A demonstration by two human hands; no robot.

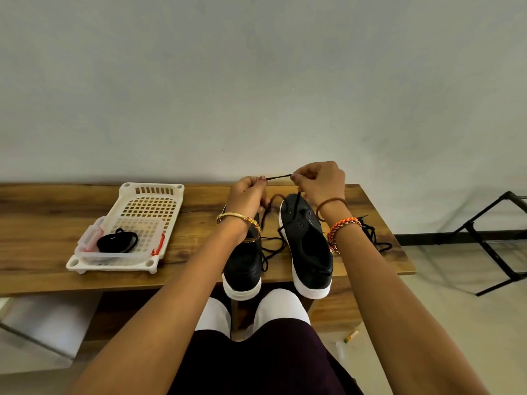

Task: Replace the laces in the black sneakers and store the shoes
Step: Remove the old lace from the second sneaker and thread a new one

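text: none readable | labels: none | numbers: none

Soft even daylight, faint shadows, wide-angle bending at edges

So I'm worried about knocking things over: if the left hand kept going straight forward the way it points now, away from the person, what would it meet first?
Probably nothing on the table. The left hand, pinching the black lace, sits near the table's far edge; beyond looks like only the bare wall, though depth is unclear.
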